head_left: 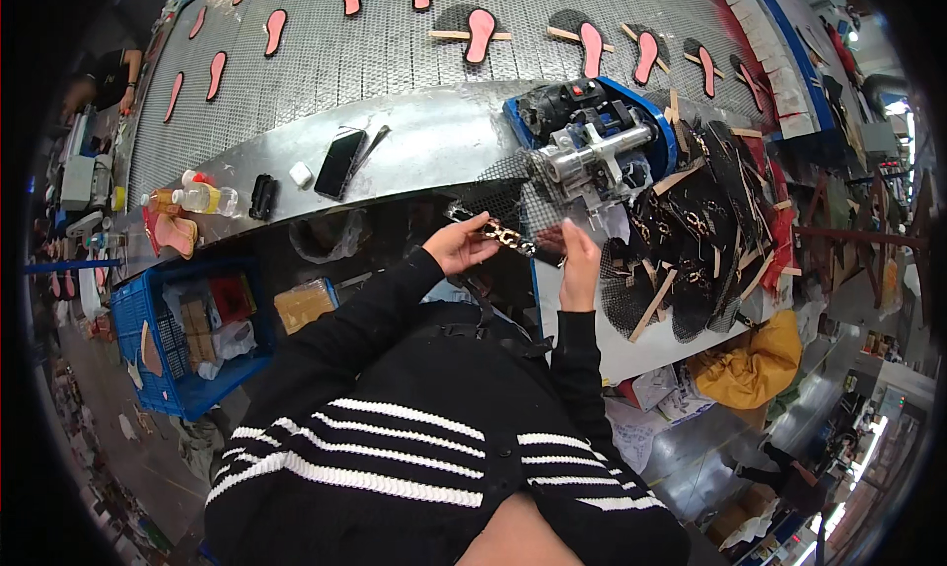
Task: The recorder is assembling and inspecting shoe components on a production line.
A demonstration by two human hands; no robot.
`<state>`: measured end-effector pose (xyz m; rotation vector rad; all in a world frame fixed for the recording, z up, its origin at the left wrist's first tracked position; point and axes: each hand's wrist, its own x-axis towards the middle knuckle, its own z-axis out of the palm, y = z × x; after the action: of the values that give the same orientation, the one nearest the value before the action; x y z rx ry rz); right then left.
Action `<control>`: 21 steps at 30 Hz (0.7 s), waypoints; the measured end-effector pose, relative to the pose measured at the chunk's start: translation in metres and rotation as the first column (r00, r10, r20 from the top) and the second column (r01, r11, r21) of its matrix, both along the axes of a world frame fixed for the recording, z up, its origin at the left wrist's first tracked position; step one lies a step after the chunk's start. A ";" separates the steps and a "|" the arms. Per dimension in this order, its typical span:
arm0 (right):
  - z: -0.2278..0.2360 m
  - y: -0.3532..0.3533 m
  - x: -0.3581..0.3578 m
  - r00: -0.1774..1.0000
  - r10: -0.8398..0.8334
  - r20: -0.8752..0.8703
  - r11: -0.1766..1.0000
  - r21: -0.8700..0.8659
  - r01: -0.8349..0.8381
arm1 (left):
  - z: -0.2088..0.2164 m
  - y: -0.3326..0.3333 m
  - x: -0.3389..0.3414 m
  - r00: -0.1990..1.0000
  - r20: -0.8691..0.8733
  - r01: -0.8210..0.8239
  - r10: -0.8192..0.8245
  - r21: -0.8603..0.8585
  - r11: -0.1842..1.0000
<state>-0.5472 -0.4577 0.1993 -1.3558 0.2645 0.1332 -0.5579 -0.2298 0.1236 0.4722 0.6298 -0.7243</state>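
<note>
My left hand (pixel 459 247) grips the left end of a black mesh shoe upper with a gold chain ornament (pixel 508 238). The piece slants down to the right in front of my body. At its right end my right hand (pixel 580 265) closes on it, thumb up; its fingers are partly blurred. Just beyond my hands stands a machine with a metal cylinder arm (pixel 592 157) on a blue base. Right of it lies a heap of black mesh uppers with gold chains (pixel 691 236) and pale wooden strips.
Pink insoles (pixel 480 35) lie on a wide mesh conveyor (pixel 326 63) ahead. On its metal edge are a phone (pixel 340 164), a white case (pixel 301 176) and a bottle (pixel 205 201). A blue crate (pixel 182 403) stands left; a yellow bag (pixel 752 364) sits right.
</note>
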 end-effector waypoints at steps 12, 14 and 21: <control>-0.017 0.054 0.024 0.984 0.139 0.112 0.912 -0.402 -0.082 | -0.009 -0.021 -0.008 0.947 -0.105 -0.322 0.305 -0.264 0.909; -0.019 0.071 0.031 0.980 0.141 0.138 0.880 -0.472 -0.060 | 0.005 -0.017 -0.001 0.910 -0.108 -0.413 0.400 -0.139 0.900; 0.020 0.115 0.023 0.952 0.246 0.184 0.951 -0.237 -0.200 | 0.044 0.055 -0.014 0.891 0.036 -0.447 0.453 -0.108 0.888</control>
<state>-0.5239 -0.3430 0.2194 -1.6020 -0.0588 0.1517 -0.5723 -0.1751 0.1679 0.2408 0.6151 -0.2930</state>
